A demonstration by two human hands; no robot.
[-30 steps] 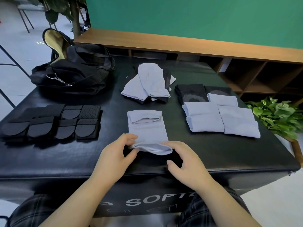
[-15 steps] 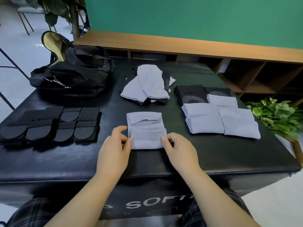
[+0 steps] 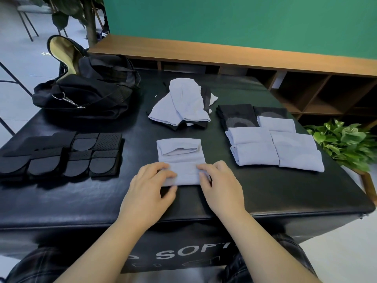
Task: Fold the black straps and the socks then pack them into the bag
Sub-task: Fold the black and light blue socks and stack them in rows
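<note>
A light blue sock (image 3: 180, 158) lies in front of me on the black padded table (image 3: 265, 193), its near end folded up over its middle. My left hand (image 3: 152, 185) grips the fold's left edge and my right hand (image 3: 219, 183) grips its right edge. Unfolded blue and black socks (image 3: 183, 103) are heaped behind it. Several folded blue socks (image 3: 275, 150) and folded black socks (image 3: 236, 115) lie in rows to the right. Folded black straps (image 3: 67, 155) lie in rows to the left. The open black bag (image 3: 87, 88) sits at the far left.
A green potted plant (image 3: 344, 144) stands off the table's right edge. A wooden shelf unit (image 3: 306, 86) runs behind the table under a green wall. A tree trunk (image 3: 89, 19) and chair legs stand at the far left.
Both hands lifted the sock's near end and folded it away from me over the middle; they now hold the fold flat at its two sides.
</note>
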